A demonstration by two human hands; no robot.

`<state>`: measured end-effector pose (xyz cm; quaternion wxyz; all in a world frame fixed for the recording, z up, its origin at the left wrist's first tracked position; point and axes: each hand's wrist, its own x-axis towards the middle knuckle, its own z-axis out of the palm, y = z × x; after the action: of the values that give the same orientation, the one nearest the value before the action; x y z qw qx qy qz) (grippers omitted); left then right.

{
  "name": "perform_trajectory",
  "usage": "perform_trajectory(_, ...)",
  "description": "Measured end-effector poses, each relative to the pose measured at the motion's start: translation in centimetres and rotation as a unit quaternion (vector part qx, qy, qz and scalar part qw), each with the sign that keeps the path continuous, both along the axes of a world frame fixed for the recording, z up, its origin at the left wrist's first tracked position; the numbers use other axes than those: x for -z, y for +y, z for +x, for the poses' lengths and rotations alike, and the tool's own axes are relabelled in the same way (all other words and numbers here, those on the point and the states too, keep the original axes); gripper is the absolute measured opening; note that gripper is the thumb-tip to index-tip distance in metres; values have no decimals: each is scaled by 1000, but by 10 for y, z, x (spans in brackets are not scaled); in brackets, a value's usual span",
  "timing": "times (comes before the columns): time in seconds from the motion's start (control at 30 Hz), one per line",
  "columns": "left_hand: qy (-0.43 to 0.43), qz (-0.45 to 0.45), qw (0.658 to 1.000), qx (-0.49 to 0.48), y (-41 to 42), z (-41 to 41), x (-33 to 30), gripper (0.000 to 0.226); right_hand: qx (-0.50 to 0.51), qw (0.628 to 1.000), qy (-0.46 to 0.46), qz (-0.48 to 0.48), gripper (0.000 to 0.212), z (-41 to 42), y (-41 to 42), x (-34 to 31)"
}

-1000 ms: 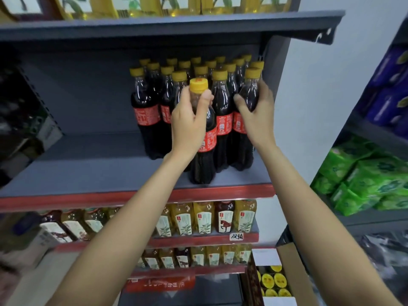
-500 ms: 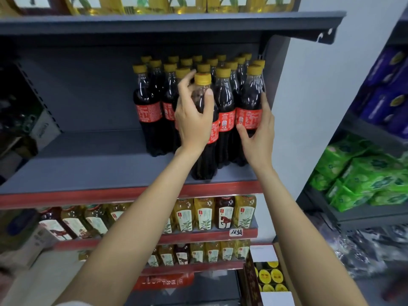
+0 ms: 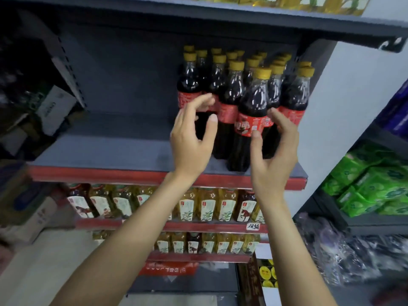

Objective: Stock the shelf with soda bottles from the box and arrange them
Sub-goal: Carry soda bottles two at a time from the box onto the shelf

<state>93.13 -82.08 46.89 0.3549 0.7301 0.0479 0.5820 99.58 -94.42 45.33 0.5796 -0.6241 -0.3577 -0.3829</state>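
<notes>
Several dark soda bottles (image 3: 229, 100) with yellow caps and red labels stand packed at the right end of the grey shelf (image 3: 106, 151). One front bottle (image 3: 254, 102) stands alone nearest the shelf's red edge. My left hand (image 3: 192, 135) hovers just left of it with loosely curved fingers, holding nothing. My right hand (image 3: 273, 149) is just right of it, fingers relaxed, thumb tip in front of the bottle's label, with no grip on it. The cardboard box (image 3: 251, 283) with yellow-capped bottles sits on the floor at the lower right.
The shelf's left half is bare. Below are two shelves of yellow and dark drink bottles (image 3: 207, 206). Another shelf (image 3: 198, 21) hangs close overhead. A white wall (image 3: 344, 111) borders the right end, with green packs (image 3: 371, 186) on the neighbouring rack.
My left hand has let go of the front bottle, which now stands on the shelf. Both hands have come back from the bottles and opened.
</notes>
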Motion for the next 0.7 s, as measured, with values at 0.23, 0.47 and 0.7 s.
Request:
perform_trajectory(0.23, -21, 15, 992, -124, 97, -186, 57, 16, -135, 986, -95, -26, 8, -156, 114, 45)
perform_trajectory(0.47, 223, -170, 942, -184, 203, -401, 156, 18, -304, 918, 73, -243, 19, -323, 243, 154)
perform_trajectory(0.7, 328, -351, 820, -313, 277, -561, 231, 21, -423, 783, 123, -440, 25, -435, 364, 228)
